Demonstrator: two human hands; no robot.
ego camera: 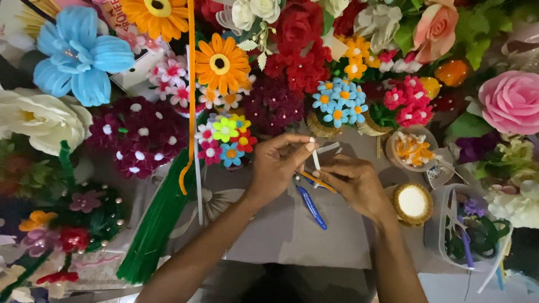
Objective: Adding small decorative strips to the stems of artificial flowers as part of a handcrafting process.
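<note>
Crowded with handmade flowers on every side, a grey work surface [292, 235] leaves only a small bare patch where one person's two hands meet. At centre, the left hand [278, 163] pinches the top of a short white stick [315, 157] between thumb and fingertips, its grip narrow and closed on the stick. Just beside it, the right hand [353, 185] curls inward, fingers close together, apparently closed on an orange pipe cleaner [319, 182] that crosses beneath the stick; how firmly it holds cannot be told. Blue-handled pliers [312, 207] lie on the surface directly under the hands.

Judging by the layout, this piece is at an early stage: the stick looks mostly bare, with no petals formed on it, while dozens of finished blooms surround it. Fuzzy chenille textures dominate: a large sky-blue flower [78, 56], an orange daisy [223, 63], a cluster of small blue blossoms [338, 102] and a dark maroon mound dotted white [140, 137]. A thick bundle of green pipe cleaners [157, 224] lies at left, a long orange strand [191, 95] drapes over it, and a small round woven basket [412, 203] sits at right near a clear plastic tub [469, 235] of scraps.
</note>
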